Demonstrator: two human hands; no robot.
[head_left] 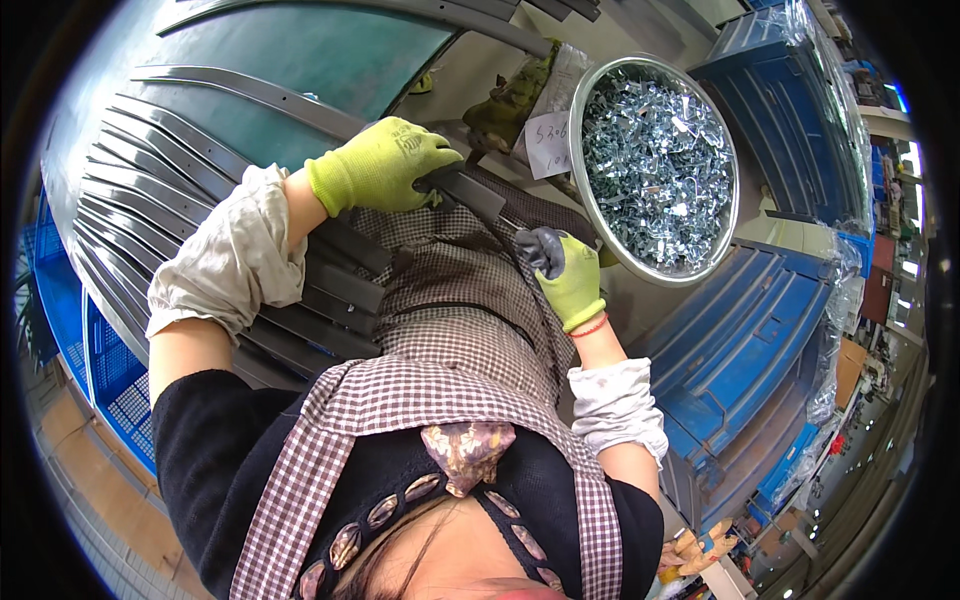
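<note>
My left hand (pixel 385 165), in a yellow-green work glove, is wrapped round a dark grey metal strip (pixel 472 194) near its end. That end juts out past the fingers above my lap. My right hand (pixel 567 277) is closed beside my checked apron, its grey-coated fingertips curled together. What those fingers hold, if anything, is hidden. To the right of it stands a round metal basin (pixel 738 180) heaped with small shiny metal pieces (pixel 655 165). Many similar dark strips (pixel 165 205) lie side by side to my left, their near ends under my left forearm.
Beyond the strips lies a green tabletop (pixel 330 60), with more strips across its far edge. A paper slip (pixel 548 145) hangs beside the basin. Blue bins (pixel 740 350) stand on the right, partly wrapped in clear plastic. Blue plastic crates (pixel 120 375) sit at the lower left.
</note>
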